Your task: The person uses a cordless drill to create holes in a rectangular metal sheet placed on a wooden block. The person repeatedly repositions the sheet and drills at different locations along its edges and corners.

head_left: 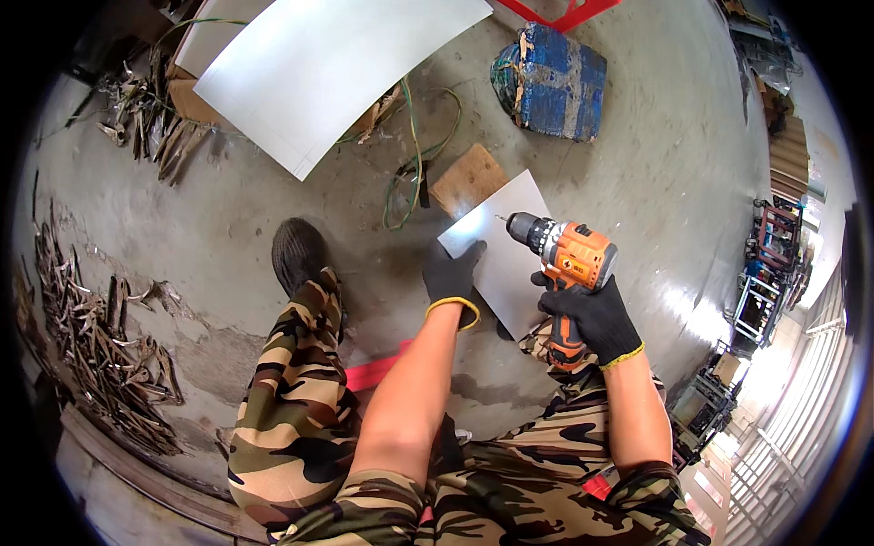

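My left hand [452, 278], in a black glove, presses flat on the near left edge of a small shiny metal sheet [506, 246] that rests on a wooden block [467, 178] on the concrete floor. My right hand [592, 309], also gloved, grips the handle of an orange and black cordless drill [563, 257]. The drill's bit points left, its tip just above the sheet's far left corner. I am crouched, with camouflage trousers and a black shoe [298, 253] in view below.
A large curved white metal sheet [328, 64] lies at the top. A blue wrapped block [551, 80] sits top right. Green cables [414, 168] trail beside the wooden block. Metal scrap strips [91, 337] lie at left. Racks and frames stand at the right rim.
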A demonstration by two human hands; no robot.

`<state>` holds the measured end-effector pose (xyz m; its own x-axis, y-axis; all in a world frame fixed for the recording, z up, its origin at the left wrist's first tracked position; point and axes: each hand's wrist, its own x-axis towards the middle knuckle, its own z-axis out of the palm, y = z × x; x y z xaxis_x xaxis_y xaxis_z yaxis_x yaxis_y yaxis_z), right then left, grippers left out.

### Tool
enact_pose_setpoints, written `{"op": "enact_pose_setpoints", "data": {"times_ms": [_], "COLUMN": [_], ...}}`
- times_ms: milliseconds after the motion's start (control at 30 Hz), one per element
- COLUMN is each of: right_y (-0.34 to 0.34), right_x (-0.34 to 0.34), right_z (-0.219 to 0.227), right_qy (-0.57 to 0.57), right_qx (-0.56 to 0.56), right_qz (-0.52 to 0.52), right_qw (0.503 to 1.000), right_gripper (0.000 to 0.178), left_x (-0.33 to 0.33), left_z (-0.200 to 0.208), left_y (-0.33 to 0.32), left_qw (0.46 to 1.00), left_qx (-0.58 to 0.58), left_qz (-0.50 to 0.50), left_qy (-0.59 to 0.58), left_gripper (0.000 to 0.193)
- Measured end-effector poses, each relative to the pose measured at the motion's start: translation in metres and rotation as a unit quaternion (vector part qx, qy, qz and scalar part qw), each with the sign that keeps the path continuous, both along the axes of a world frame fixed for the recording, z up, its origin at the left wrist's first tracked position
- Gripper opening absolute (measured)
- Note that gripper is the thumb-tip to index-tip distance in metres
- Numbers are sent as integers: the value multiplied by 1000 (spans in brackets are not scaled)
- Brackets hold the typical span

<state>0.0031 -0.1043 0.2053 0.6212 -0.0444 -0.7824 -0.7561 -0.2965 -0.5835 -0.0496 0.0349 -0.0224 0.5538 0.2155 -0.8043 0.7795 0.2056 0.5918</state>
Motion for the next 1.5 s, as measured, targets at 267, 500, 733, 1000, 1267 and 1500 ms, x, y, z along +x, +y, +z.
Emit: {"op": "enact_pose_setpoints", "data": {"times_ms": [267,500,733,1000,1267,1500], "right_y": [0,-15,-4,7,11,15], "right_x": [7,-12,-35,-31,-33,-29], "right_z": [-3,-37,-51,-56,-70,-72], "right_qy": [-13,-134,-151,-157,-183,-188], "right_qx": [29,-161,-165,-208,-231,-242], "right_qz": [-8,244,289,339,363,374], "right_qw": [999,947,931,904,884,875], "right_gripper": [47,38,36,36,42,38], "left_x": [4,-44,-12,-5,-30,-50], "left_z": [4,1,8,20,-33,-72], "left_y": [31,-4,-14,-21,-45,-69], "left_qw": [868,949,991,965,900,939], "left_qx": [-303,-264,-123,-203,-335,-247], "left_qz": [380,175,50,158,275,241], "left_qy": [105,-7,9,47,43,-7], "left_gripper": [72,38,35,25,20,22]}}
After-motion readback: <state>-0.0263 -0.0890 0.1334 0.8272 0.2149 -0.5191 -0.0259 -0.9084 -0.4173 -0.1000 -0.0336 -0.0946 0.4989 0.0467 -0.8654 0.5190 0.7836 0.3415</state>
